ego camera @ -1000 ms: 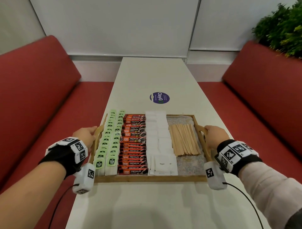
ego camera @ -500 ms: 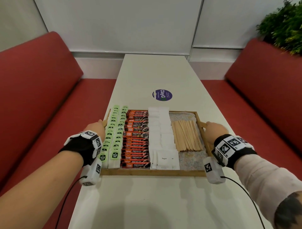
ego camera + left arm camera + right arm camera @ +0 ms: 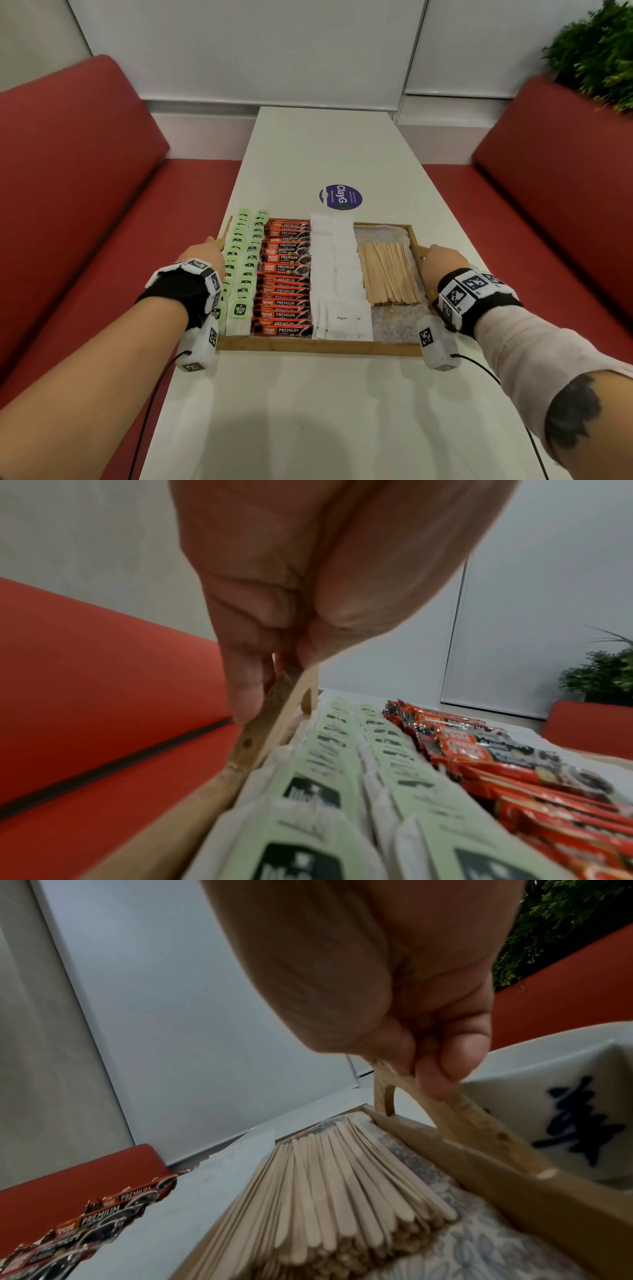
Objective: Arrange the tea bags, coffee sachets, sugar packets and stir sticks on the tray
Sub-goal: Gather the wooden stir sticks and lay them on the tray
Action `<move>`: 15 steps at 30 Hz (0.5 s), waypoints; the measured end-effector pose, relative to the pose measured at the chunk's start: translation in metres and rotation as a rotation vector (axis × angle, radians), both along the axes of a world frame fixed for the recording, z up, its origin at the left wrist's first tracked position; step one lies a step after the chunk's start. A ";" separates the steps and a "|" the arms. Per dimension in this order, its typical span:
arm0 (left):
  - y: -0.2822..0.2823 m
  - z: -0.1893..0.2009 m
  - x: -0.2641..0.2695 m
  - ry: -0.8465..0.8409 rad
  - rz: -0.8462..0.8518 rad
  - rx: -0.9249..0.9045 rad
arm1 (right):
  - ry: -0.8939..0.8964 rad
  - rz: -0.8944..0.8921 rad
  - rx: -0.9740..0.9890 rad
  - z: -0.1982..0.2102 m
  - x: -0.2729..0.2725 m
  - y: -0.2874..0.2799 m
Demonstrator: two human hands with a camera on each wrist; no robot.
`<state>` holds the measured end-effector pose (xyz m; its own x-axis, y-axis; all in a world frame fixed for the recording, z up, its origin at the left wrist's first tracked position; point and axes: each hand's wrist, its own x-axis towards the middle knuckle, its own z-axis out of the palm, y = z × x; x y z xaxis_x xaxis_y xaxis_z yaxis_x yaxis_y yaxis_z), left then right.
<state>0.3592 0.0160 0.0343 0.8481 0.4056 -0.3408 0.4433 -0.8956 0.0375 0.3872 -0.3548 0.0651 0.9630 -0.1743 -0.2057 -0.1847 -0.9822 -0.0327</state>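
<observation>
A wooden tray (image 3: 318, 347) sits on the white table. It holds two rows of green-tagged tea bags (image 3: 245, 267), a column of red coffee sachets (image 3: 286, 279), white sugar packets (image 3: 337, 270) and a bundle of wooden stir sticks (image 3: 388, 274). My left hand (image 3: 202, 255) grips the tray's left handle (image 3: 274, 723), fingers curled round it. My right hand (image 3: 442, 258) grips the right handle (image 3: 455, 1115) the same way. The tea bags (image 3: 325, 791) and sachets (image 3: 479, 753) fill the left wrist view. The stir sticks (image 3: 335, 1191) lie on the tray's patterned liner (image 3: 479, 1242).
Red bench seats (image 3: 85, 205) flank the narrow table (image 3: 325, 411). A round purple sticker (image 3: 340, 196) lies on the tabletop just beyond the tray. A green plant (image 3: 596, 54) stands behind the right bench. A white dish with blue marking (image 3: 565, 1110) shows beside the right handle.
Both hands kept hold of the handles. The tray and hands have shifted slightly away from me along the table, toward the purple sticker.
</observation>
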 end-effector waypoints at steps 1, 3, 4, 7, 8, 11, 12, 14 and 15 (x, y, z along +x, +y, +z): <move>0.002 0.000 0.003 0.007 -0.001 -0.012 | 0.001 0.001 -0.006 0.000 0.003 0.001; 0.005 -0.002 0.010 -0.008 0.000 0.004 | -0.001 0.001 -0.009 -0.001 0.008 0.002; 0.006 -0.002 0.012 -0.014 0.002 0.013 | -0.004 0.000 -0.009 -0.001 0.011 0.003; 0.007 -0.003 0.019 -0.002 0.012 0.026 | -0.016 -0.013 -0.004 -0.002 0.018 0.005; 0.008 -0.003 0.021 -0.002 0.012 0.033 | -0.023 -0.015 0.001 -0.003 0.020 0.005; 0.011 -0.006 0.027 -0.010 0.005 0.030 | -0.049 -0.021 0.019 -0.005 0.026 0.006; 0.012 -0.006 0.029 -0.016 -0.002 0.034 | -0.055 -0.021 0.023 -0.006 0.028 0.007; 0.014 -0.007 0.031 -0.031 -0.018 0.039 | -0.062 -0.023 0.026 -0.007 0.034 0.008; 0.014 -0.007 0.032 -0.037 -0.024 0.040 | -0.063 -0.024 0.026 -0.007 0.037 0.009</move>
